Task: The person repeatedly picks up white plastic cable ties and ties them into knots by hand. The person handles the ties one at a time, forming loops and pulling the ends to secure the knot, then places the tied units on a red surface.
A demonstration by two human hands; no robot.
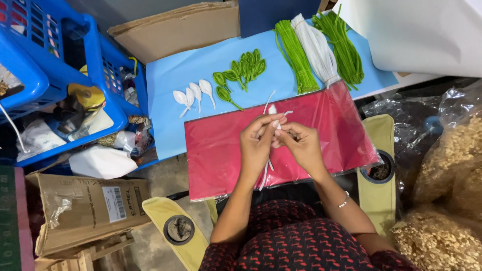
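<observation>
**Both hands work white stems over a red sheet**

The left hand and the right hand meet above a red sheet lying on a light blue surface. Together their fingers pinch a small bunch of white stems; the white petal tips show just above the fingertips and the thin stems trail down below the left hand. Both hands are closed on the bunch.

Farther back on the surface lie four loose white petal pieces, and beside them a cluster of green leaf pieces. Behind the red sheet lie three bundles of wires: a light green bundle, a white bundle and a darker green bundle.

To the left stand blue plastic baskets holding mixed odds and ends, among them a yellow tape roll and white bags. An open cardboard box lies below them. On the right, clear plastic bags hold pale, golden dried material.
</observation>
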